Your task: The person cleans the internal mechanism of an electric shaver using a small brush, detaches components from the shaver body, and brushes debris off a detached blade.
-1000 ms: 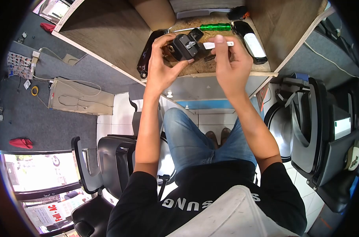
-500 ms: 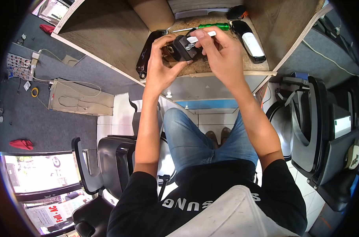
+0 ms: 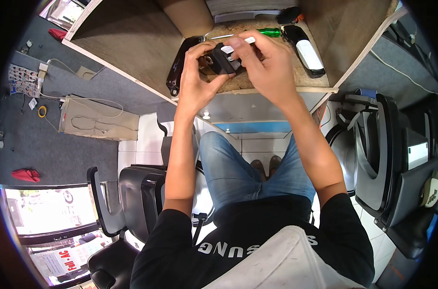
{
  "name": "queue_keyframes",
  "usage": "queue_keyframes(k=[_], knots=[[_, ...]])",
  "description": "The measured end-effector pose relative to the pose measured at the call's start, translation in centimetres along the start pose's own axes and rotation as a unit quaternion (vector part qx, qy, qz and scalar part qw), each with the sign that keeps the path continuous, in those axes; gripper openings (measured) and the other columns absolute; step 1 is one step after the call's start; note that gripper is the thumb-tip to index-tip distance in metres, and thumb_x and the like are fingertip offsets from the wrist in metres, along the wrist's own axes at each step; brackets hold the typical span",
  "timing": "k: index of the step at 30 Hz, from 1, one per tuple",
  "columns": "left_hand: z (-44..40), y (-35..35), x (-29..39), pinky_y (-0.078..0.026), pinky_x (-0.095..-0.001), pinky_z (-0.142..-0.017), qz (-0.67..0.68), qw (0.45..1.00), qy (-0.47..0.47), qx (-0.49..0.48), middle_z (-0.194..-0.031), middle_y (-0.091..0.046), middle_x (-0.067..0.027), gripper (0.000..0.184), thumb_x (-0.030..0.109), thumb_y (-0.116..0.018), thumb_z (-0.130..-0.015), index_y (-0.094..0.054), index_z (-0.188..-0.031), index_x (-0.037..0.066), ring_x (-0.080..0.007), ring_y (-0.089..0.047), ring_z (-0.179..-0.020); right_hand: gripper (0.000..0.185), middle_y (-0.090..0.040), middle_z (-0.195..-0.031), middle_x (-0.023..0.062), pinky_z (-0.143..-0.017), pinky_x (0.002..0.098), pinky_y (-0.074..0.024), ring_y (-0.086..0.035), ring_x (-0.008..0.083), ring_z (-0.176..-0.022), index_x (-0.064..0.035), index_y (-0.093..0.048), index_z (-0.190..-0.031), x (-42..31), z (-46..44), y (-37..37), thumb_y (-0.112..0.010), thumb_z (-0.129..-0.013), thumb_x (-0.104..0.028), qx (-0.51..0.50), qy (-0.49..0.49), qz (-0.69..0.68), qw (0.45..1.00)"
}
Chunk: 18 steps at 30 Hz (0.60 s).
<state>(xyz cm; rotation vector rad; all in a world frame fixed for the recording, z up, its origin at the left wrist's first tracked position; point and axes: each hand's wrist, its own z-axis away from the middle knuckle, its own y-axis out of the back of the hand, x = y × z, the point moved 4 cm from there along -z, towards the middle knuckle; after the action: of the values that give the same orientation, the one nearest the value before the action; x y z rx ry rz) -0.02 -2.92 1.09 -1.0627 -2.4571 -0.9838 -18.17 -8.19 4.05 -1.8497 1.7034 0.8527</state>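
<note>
My left hand point(image 3: 198, 79) is closed around a black boxy device point(image 3: 223, 62), thumb below it and fingers over its far side. Small metal parts show on the face of the device, partly covered by my fingers. Pinched between the thumb and fingers of my right hand point(image 3: 262, 62) is a slim white stick-like tool point(image 3: 237, 45). Its left end lies over the device; I cannot tell whether it touches. Behind my hands lies a screwdriver with a green handle point(image 3: 269, 32) and a metal shaft.
On the wooden shelf point(image 3: 296, 79), a black hair clipper point(image 3: 305, 52) with a white panel lies at the right, near a black-bristled brush point(image 3: 287, 15). A long black device point(image 3: 174, 72) leans at the left. Wooden side walls flank the shelf. Black chairs point(image 3: 142, 192) stand beside my legs.
My right hand and the white tool have shifted slightly left over the black device. The device has barely moved in my left hand.
</note>
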Motion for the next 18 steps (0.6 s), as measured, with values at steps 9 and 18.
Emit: queue_keyframes(k=[9,18], knots=[[-0.1,0.1,0.2,-0.054,-0.0439,-0.108,-0.011,1.0,-0.015,-0.008,-0.137,-0.066,-0.0145,0.079,0.004,-0.097,-0.071,-0.056,-0.138,0.006,-0.0353,-0.062,-0.127,0.026,-0.075,-0.087,0.0096,-0.062,0.0357,-0.0519,-0.069,0.0254,-0.067,-0.0055,-0.077,-0.102,-0.4,-0.7,0.2,-0.072,-0.107,-0.03,-0.021,0.072,0.04,0.996],[-0.1,0.1,0.5,-0.053,-0.0451,-0.108,-0.015,1.0,-0.011,-0.009,-0.137,-0.066,-0.0147,0.077,0.004,-0.097,-0.071,-0.058,-0.137,0.006,-0.0365,-0.063,-0.126,0.024,-0.073,-0.087,0.0091,-0.064,0.0391,-0.0527,-0.071,0.0294,-0.073,-0.0047,-0.076,-0.101,-0.5,-1.0,0.1,-0.072,-0.107,-0.027,-0.017,0.141,0.063,0.988]])
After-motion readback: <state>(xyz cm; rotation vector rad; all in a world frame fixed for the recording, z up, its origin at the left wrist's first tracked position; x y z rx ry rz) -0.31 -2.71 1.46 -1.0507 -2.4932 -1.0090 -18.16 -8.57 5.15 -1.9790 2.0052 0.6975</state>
